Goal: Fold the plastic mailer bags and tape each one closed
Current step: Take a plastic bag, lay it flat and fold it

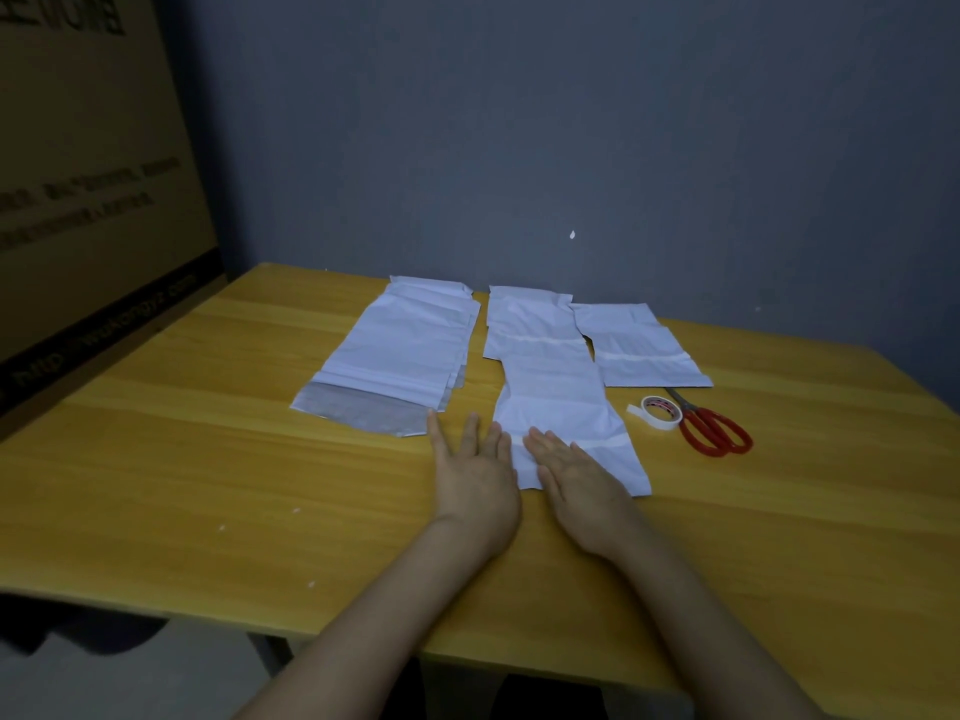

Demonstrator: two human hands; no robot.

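From the head view, a yellow wooden table stands against a grey-blue wall, and both hands of the person lie on it near the middle.

The left hand is flat with the palm down and its fingers straight and a little spread. Its grip is released and holds nothing. Most of this hand rests on the bare wood. The fingertips come close to the grey flap of a stack of white plastic mailer bags, and the finger nearest the other hand seems to touch the edge of a long white folded mailer bag.

The right hand is also flat, with the fingers straight and together. It presses on the near end of this long folded bag, so its grip is released too and only touches the plastic. The bag lies between the stack and the tools, and a pale strip crosses it just beside the right hand.

Behind it, nearer the wall, lies another folded white bag, and its near edge touches or overlaps the long one. To the right of that lies a third folded white bag, also with a pale strip across it.

A small roll of white tape lies flat just beside the long bag, with a short loose end. A pair of scissors with red handles lies touching or nearly touching the roll. A large brown cardboard box with dark print stands at the left of the table.
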